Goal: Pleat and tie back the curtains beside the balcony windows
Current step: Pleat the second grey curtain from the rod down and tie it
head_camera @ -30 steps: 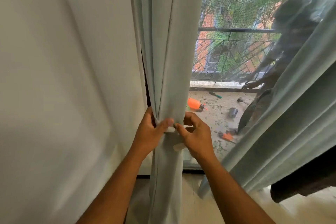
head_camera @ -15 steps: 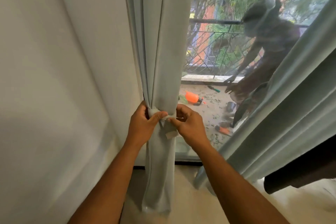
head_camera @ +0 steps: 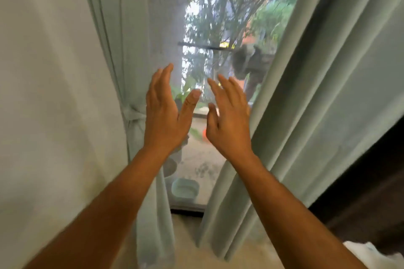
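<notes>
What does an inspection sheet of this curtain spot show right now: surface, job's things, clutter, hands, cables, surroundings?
Surface: pale floor below the window, bare where visible.
Job's things: left curtain gathered and cinched by a tieback beside the wall; right curtain hanging loose, untied.
Clutter: a pale basin and a blurred orange object outside on the balcony floor.
Hands: left hand and right hand both open, fingers spread, raised before the glass, holding nothing.
Cables: nothing seen.
Surroundings: white wall at left, balcony rail and trees outside, a dim reflection in the glass, dark furniture at right.
</notes>
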